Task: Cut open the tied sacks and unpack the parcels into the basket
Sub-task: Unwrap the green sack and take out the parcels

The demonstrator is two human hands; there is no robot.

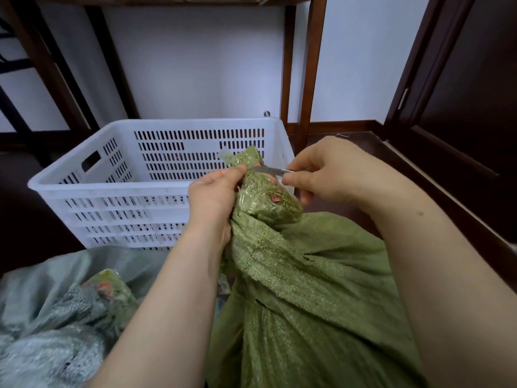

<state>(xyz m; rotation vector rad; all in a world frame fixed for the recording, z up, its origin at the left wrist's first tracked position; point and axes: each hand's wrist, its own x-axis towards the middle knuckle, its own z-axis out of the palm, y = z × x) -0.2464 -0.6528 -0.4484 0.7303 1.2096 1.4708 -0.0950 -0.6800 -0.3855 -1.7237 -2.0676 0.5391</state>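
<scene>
Head view: your green sack [307, 289] stands at centre, its taped neck [263, 191] long axis upright, tip tilted toward 11 o'clock over the white basket [112, 186]. Your left hand [212, 197] has its grip closed around the neck. Your right hand [327, 172], at 3 o'clock of it, pinches a small blade [265, 170] pointing toward 9 o'clock. Judged step: cutting the tie. Next, slice clear of your left fingers. A second sack [56, 317] lies at 8 o'clock.

A dark wooden rack [303, 79] stands against the white wall [195, 65] beyond the hands; a dark door [461, 88] stands to their right.
</scene>
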